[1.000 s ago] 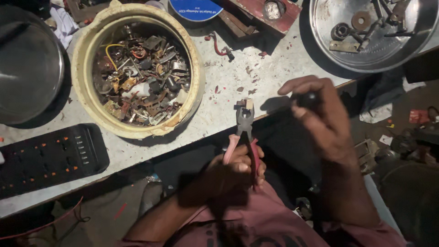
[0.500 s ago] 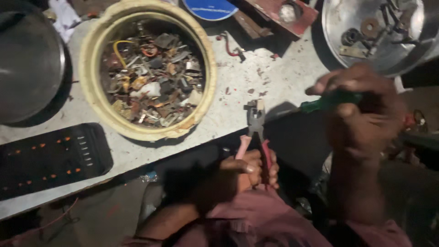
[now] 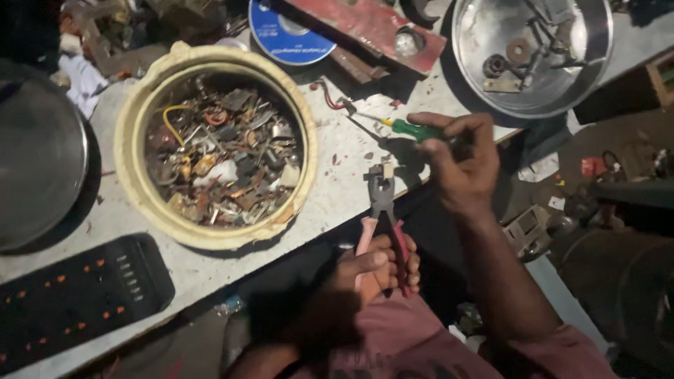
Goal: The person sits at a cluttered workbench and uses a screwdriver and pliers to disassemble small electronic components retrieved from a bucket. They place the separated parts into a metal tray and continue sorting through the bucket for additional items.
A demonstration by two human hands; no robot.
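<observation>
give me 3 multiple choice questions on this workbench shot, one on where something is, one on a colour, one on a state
1. Where is the blue disc?
A. inside the steel bowl
B. on the table beyond the cream tub
C. under the pliers

2. What colour is the handle of the screwdriver?
A. green
B. black
C. white

3. What is the state of the cream tub?
A. empty
B. lidded
C. full of scrap metal parts

Answers:
1 B, the disc lies on the table past the tub's far rim.
2 A, green shows by the right hand.
3 C, rusty bits and wire fill it, while the left hand grips pliers.
</observation>
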